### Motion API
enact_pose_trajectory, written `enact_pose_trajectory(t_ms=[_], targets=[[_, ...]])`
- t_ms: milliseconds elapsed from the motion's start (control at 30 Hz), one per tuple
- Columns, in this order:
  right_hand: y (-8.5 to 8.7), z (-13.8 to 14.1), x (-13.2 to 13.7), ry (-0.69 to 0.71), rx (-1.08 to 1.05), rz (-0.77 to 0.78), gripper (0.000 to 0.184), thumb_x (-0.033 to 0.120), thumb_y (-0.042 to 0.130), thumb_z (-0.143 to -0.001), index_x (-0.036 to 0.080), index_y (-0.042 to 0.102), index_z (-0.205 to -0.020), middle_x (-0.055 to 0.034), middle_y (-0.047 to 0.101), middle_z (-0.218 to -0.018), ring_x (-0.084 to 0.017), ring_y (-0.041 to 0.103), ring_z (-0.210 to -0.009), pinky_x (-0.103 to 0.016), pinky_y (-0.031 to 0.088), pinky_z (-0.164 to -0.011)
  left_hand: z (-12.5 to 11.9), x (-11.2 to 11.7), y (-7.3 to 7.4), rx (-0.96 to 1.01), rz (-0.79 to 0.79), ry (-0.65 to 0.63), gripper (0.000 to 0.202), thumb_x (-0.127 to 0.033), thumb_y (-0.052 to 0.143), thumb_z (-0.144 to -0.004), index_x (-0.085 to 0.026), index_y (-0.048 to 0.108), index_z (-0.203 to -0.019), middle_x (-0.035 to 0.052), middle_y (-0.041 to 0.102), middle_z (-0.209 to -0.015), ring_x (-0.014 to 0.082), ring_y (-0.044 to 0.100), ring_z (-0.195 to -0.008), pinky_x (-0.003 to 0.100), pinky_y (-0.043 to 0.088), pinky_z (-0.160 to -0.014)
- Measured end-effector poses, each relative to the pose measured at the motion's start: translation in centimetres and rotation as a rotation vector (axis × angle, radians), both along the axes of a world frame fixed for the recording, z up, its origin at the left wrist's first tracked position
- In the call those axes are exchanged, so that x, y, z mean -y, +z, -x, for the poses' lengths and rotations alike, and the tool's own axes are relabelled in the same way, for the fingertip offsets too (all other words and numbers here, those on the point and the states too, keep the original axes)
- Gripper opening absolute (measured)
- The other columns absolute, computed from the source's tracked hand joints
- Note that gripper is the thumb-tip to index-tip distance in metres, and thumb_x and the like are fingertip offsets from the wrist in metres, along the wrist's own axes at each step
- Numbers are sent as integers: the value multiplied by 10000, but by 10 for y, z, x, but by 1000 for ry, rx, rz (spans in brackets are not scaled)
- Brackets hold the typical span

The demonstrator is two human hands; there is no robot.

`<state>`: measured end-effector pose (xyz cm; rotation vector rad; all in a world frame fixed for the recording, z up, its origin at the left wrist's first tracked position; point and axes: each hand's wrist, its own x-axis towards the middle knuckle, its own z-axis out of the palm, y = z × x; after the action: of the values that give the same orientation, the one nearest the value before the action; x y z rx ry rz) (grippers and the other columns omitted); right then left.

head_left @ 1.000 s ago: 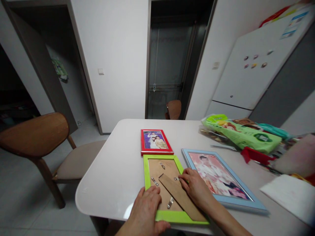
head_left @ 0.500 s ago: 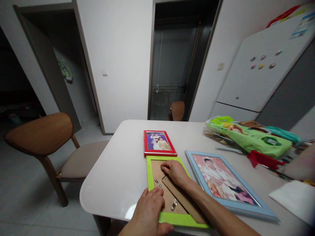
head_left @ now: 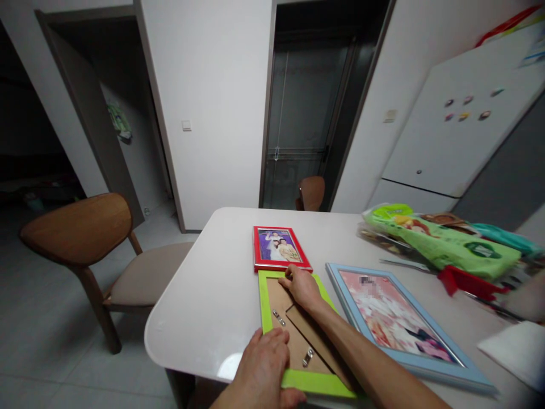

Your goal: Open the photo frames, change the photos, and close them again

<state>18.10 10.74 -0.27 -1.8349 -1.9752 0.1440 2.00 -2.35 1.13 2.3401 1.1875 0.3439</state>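
Note:
A lime-green picture frame (head_left: 265, 301) lies face down at the table's near edge, its brown backing board (head_left: 293, 341) showing. On that board are two small metal hangers (head_left: 308, 357) and a folded-flat brown stand leg (head_left: 317, 338). My left hand (head_left: 266, 360) grips the frame's near left corner, fingers over the left side and thumb along the near border. At the far border my right hand (head_left: 302, 288) is closed in a pinch, its fingertips against the board's far edge; whatever they hold is too small to make out. My right forearm hides part of the frame's right side.
Beyond the green frame lies a red picture frame (head_left: 283, 267); a light-blue one (head_left: 340, 295) lies to the right. A green package (head_left: 464, 241), a red object (head_left: 468, 284) and white paper (head_left: 515, 349) are farther right. A wooden chair (head_left: 80, 227) stands left of the table.
My right hand has shifted slightly away from me, to the green frame's far border, fingers still pinched. My left hand keeps its place on the frame. The camera view has turned slightly left.

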Motion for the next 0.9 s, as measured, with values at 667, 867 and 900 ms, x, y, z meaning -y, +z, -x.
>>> enact_pose_trajectory(t_ms=[667,867,900], targets=[[19,5,85,575,104,-24,207,210,401,-798,193,604,-760,-41,560,-761,-148,452,-753,-269,330,-676,2,-1,-2,39,-61,3,452,-305,740,-523,-152,559,-908,115,474,-1198,250,407,-1104,377,285,-946],[20,-20,124,648,35,0,231,116,435,-705,234,608,-802,-45,535,-890,-179,447,-843,-335,348,-737,4,-1,-1,29,-40,-19,428,-297,723,-545,-171,549,-915,100,462,-1215,238,386,-1129,391,259,-964],[21,-23,130,659,44,6,239,101,440,-684,234,608,-791,-43,535,-886,-182,445,-848,-345,351,-745,4,-1,-2,30,-42,-19,425,-298,720,-549,-172,548,-917,99,458,-1219,235,381,-1134,389,259,-965]])
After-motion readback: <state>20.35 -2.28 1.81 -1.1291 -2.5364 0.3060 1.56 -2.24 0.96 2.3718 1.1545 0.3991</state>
